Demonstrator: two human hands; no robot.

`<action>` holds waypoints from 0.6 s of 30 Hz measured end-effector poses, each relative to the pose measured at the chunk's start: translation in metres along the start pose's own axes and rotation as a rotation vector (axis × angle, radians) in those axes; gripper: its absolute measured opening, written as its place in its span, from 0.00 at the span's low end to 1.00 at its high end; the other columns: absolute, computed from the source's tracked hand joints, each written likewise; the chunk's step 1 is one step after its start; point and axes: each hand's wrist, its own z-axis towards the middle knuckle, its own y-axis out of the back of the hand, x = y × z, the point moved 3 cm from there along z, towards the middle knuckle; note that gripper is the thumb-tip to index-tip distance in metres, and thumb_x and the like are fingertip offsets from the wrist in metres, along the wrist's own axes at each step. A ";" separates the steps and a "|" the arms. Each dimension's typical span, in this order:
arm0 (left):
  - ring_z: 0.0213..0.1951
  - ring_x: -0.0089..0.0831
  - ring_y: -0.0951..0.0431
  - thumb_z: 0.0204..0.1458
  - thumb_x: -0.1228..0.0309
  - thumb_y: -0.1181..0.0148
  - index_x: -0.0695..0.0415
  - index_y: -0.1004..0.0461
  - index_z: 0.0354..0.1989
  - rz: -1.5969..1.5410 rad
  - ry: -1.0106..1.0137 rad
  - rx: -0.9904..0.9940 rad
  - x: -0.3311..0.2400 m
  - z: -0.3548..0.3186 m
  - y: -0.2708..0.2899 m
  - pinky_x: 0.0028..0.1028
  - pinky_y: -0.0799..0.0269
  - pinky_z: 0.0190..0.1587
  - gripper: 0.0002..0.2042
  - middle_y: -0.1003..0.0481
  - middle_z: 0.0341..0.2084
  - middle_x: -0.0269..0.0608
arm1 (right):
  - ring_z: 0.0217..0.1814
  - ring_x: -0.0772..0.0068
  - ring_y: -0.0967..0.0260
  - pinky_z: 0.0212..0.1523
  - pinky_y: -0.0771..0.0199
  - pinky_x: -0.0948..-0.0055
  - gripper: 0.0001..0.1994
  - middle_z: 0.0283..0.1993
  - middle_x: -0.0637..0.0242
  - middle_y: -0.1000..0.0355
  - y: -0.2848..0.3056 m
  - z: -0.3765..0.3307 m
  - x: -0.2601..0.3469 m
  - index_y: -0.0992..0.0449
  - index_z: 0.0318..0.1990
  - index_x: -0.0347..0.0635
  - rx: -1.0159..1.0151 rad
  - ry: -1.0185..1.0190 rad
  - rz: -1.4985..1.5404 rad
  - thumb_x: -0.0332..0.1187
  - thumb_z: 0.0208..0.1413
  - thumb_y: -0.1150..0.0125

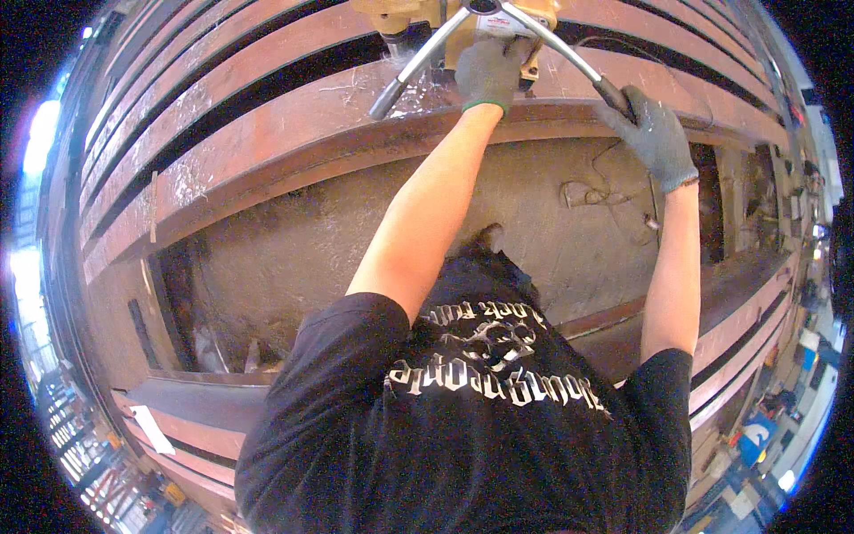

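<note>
The person is leaning over a long rusty steel beam [267,151] and is reaching up with both arms. Both hands are wearing grey gloves.

The left hand [489,71] is resting on the yellow drilling machine [418,22] that is sitting on top of the beam, near the top edge of the picture. Its fingers [471,84] are curling over the front of the machine, just where the shiny metal handle bars are meeting. I cannot tell if they are squeezing it tight.

The right hand [656,133] is holding one handle bar [569,58] at its dark end. Its fingers [645,116] are closing all the way around that end. Another handle bar [414,71] is sticking out to the left, and no hand is touching it.

The machine is sitting on the flat top of the beam, with pale scratches and metal bits lying near it. More beams are lying side by side behind it. The person's black shirt [463,418] with white print is filling the bottom of the picture.
</note>
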 end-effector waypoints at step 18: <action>0.48 0.58 0.18 0.55 0.40 0.40 0.59 0.19 0.46 0.040 0.039 0.817 0.188 -0.196 -0.001 0.49 0.23 0.51 0.31 0.18 0.45 0.58 | 0.37 0.67 0.21 0.38 0.18 0.71 0.28 0.39 0.58 0.17 0.170 0.103 0.286 0.20 0.56 0.37 -0.136 0.639 0.636 0.55 0.70 0.46</action>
